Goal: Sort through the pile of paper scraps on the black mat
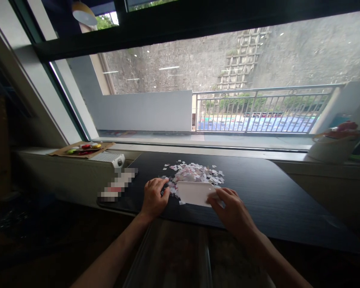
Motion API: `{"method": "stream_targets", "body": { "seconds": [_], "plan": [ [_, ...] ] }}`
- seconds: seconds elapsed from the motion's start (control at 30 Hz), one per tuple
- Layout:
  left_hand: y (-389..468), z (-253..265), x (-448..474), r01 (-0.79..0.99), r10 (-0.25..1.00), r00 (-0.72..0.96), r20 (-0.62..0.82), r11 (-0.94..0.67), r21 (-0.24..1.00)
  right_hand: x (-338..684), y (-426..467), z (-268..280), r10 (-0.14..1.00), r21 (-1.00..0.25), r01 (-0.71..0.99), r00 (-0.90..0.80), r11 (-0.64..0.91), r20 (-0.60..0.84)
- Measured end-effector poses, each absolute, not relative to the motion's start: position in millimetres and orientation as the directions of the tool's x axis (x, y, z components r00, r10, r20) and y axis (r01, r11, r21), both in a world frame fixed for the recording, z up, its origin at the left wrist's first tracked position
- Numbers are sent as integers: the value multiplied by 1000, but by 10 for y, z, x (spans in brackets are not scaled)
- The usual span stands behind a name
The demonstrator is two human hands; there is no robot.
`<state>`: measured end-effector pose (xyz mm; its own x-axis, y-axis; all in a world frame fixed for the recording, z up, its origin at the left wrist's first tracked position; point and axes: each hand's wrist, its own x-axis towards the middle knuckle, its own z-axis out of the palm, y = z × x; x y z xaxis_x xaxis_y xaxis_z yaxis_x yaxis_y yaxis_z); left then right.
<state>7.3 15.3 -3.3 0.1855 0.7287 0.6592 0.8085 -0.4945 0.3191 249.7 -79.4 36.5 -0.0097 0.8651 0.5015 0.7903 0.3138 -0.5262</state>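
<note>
A heap of small white paper scraps (192, 172) lies spread on the dark table (249, 184). In front of it, a flat white plastic board (195, 193) with rounded corners stands tilted on its long edge. My right hand (228, 204) pinches the board's right end between thumb and fingers. At the heap's left side is my left hand (155, 197), its fingers curved and the thumb apart, next to a few scraps. Whether its fingertips touch the scraps is hard to tell.
Left on the table lies a pixelated item (118, 186). A see-through container (180, 256) appears dimly below the table's front edge. Cardboard with colourful pieces (85, 149) rests on the left ledge, and a white pot (330, 144) stands on the right sill by the window.
</note>
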Motion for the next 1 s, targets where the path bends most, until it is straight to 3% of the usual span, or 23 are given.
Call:
{"method": "stream_targets", "body": {
  "seconds": [0.23, 0.37, 0.57, 0.73, 0.87, 1.0],
  "plan": [
    [143, -22, 68, 801, 711, 204, 673, -516, 302, 3377, -1265, 519, 907, -461, 873, 54, 161, 418],
    [170, -42, 40, 802, 697, 227, 680, -531, 276, 3671, -1428, 517, 919, -578, 815, 187, 52, 347],
    [225, -74, -19, 806, 653, 263, 710, -553, 210, 3639, -1344, 412, 925, -753, 657, 263, 36, 274],
    [244, -74, -56, 805, 639, 290, 713, -566, 180, 3742, -1394, 375, 961, -798, 602, 214, 12, 175],
    [235, -57, -63, 798, 625, 305, 718, -580, 166, 3800, -1457, 381, 937, -810, 585, 302, -36, 177],
    [177, -18, -33, 762, 574, 406, 711, -642, 84, 3767, -1472, 379, 956, -842, 535, 277, -70, 96]
  ]
}}
